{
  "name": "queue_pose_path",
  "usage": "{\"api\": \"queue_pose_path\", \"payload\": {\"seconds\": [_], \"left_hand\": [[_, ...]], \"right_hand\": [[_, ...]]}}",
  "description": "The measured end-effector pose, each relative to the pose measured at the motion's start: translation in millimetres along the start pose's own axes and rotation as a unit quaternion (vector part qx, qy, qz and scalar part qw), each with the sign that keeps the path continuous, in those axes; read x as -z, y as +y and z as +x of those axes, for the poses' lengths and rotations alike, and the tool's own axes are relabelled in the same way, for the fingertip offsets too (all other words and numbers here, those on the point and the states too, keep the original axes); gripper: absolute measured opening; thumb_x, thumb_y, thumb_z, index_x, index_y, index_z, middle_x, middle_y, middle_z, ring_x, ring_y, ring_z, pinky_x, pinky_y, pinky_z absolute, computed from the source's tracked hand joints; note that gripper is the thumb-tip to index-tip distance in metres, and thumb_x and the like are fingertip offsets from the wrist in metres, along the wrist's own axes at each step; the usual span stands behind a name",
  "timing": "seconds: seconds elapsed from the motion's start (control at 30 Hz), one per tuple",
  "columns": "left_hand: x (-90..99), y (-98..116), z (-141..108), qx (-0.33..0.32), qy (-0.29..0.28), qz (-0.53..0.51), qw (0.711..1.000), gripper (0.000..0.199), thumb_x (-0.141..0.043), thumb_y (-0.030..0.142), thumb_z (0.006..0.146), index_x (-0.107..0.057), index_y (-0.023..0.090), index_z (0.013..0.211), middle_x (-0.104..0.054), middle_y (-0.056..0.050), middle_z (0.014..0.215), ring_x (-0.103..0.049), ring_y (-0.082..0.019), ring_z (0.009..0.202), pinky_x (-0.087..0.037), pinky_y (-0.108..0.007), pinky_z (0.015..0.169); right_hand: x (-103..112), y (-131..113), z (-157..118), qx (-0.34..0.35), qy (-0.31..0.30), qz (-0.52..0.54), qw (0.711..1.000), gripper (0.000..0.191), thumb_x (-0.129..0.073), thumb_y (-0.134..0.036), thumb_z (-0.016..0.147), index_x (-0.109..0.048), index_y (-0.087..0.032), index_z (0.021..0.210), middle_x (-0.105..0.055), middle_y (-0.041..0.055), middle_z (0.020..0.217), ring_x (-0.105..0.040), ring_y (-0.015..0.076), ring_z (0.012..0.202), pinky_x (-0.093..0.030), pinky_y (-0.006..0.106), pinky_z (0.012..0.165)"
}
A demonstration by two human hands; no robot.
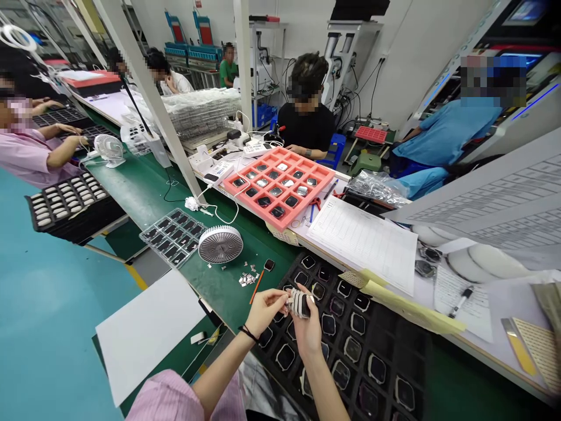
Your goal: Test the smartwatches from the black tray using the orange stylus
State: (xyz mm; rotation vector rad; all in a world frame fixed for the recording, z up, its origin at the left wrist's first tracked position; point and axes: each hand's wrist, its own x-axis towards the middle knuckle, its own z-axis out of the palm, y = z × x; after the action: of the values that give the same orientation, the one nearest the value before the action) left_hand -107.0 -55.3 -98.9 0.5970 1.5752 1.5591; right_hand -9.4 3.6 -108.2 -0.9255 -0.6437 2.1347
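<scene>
My right hand point(309, 333) is wrapped round a small stack of watch cases point(300, 303), pale-edged with dark faces, held above the black tray. My left hand point(268, 309) comes in from the left, thumb and fingers pinched at the near end of that stack. Whether a small separate piece sits between those fingertips is too small to tell. Beneath both hands lies the black compartment tray point(385, 327), with square watch cases in many of its pockets. Left of the hands are an orange stick point(256, 286), a watch face point(269, 265) and small silvery pieces point(248, 279).
A round fan point(220, 245) stands beside a clear tray of dark parts point(174, 237). On the raised shelf are a pink tray point(280, 223) of watch faces, paper sheets point(363, 240) and a marker point(461, 301). A metal post point(169, 117) rises at the shelf edge. Co-workers sit around.
</scene>
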Motion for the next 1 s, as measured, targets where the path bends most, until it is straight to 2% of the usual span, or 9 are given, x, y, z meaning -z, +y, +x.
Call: {"api": "queue_pose_path", "payload": {"seconds": [0.23,0.37,0.47,0.57,0.7,0.77,0.87,0.9,1.0], "left_hand": [[-4.8,5.6,-3.0,-0.046,0.032,-0.011,0.998,0.033,-0.068,0.045,0.077,-0.072,0.012,0.084,-0.070,-0.007,0.080,-0.061,-0.012,0.051,-0.055,-0.027,0.056],[-11.3,3.0,-6.7,-0.132,0.054,0.071,0.987,0.026,-0.062,0.037,0.084,-0.075,0.015,0.089,-0.065,-0.007,0.079,-0.060,-0.013,0.058,-0.053,-0.027,0.058],[-17.3,-4.5,-11.1,-0.177,0.062,0.131,0.974,0.028,-0.054,0.036,0.090,-0.073,0.020,0.104,-0.064,-0.011,0.097,-0.062,-0.021,0.090,-0.054,-0.036,0.081],[-23.7,-17.1,-18.6,-0.153,0.032,0.115,0.981,0.038,-0.045,0.040,0.095,-0.061,0.025,0.125,-0.052,-0.011,0.130,-0.043,-0.026,0.127,-0.039,-0.044,0.106],[-25.9,-34.3,-25.5,-0.093,-0.005,0.056,0.994,0.047,-0.036,0.046,0.097,-0.051,0.024,0.135,-0.037,-0.008,0.147,-0.024,-0.024,0.141,-0.022,-0.041,0.117],[-18.8,-40.3,-21.8,-0.086,-0.020,0.064,0.994,0.048,-0.035,0.046,0.097,-0.053,0.021,0.134,-0.038,-0.009,0.146,-0.028,-0.024,0.140,-0.025,-0.039,0.116],[7.3,-47.9,-2.6,-0.080,-0.041,0.177,0.980,0.042,-0.035,0.039,0.098,-0.061,0.019,0.124,-0.051,-0.010,0.134,-0.049,-0.021,0.124,-0.039,-0.034,0.107],[19.8,-51.2,6.4,-0.068,-0.023,0.249,0.966,0.038,-0.037,0.036,0.098,-0.062,0.022,0.122,-0.056,-0.008,0.127,-0.053,-0.019,0.118,-0.042,-0.033,0.103],[60.5,-65.8,32.9,-0.020,0.068,0.324,0.944,0.029,-0.045,0.024,0.094,-0.064,0.017,0.114,-0.058,-0.011,0.117,-0.053,-0.023,0.115,-0.040,-0.040,0.104]], "right_hand": [[-1.3,0.5,-2.0,0.035,-0.005,-0.025,0.999,0.035,-0.061,-0.045,0.079,-0.063,-0.024,0.107,-0.071,0.0049,0.099,-0.064,0.0223,0.090,-0.048,0.037,0.079],[-0.9,3.0,-1.1,0.049,0.011,-0.046,0.998,0.037,-0.065,-0.045,0.076,-0.063,-0.023,0.106,-0.070,0.0043,0.101,-0.063,0.0223,0.096,-0.047,0.037,0.084],[-2.2,3.8,-1.0,0.059,0.028,-0.041,0.997,0.038,-0.064,-0.048,0.076,-0.063,-0.024,0.107,-0.069,0.0033,0.102,-0.062,0.0218,0.100,-0.045,0.038,0.091],[-5.0,3.9,-2.7,0.062,0.045,-0.033,0.997,0.042,-0.060,-0.050,0.078,-0.060,-0.026,0.112,-0.069,0.0031,0.106,-0.061,0.0223,0.105,-0.043,0.040,0.095],[-5.2,7.3,-4.0,0.057,0.041,-0.060,0.996,0.043,-0.059,-0.047,0.081,-0.058,-0.029,0.121,-0.064,0.0018,0.122,-0.056,0.0213,0.116,-0.042,0.037,0.097],[-1.3,10.7,-1.5,0.045,0.046,-0.073,0.995,0.044,-0.062,-0.044,0.079,-0.058,-0.030,0.121,-0.061,0.0006,0.127,-0.055,0.0207,0.117,-0.044,0.035,0.095],[7.4,14.2,5.2,0.021,0.052,-0.082,0.995,0.048,-0.066,-0.043,0.077,-0.058,-0.027,0.121,-0.065,0.0025,0.117,-0.062,0.0206,0.102,-0.049,0.032,0.080],[10.2,14.4,7.1,0.014,0.048,-0.080,0.996,0.049,-0.066,-0.044,0.077,-0.058,-0.026,0.122,-0.067,0.0033,0.110,-0.063,0.0203,0.094,-0.050,0.032,0.074],[15.9,12.5,9.2,0.002,0.036,-0.064,0.997,0.052,-0.065,-0.045,0.078,-0.055,-0.024,0.125,-0.069,0.0038,0.097,-0.063,0.0189,0.077,-0.049,0.031,0.062]]}}
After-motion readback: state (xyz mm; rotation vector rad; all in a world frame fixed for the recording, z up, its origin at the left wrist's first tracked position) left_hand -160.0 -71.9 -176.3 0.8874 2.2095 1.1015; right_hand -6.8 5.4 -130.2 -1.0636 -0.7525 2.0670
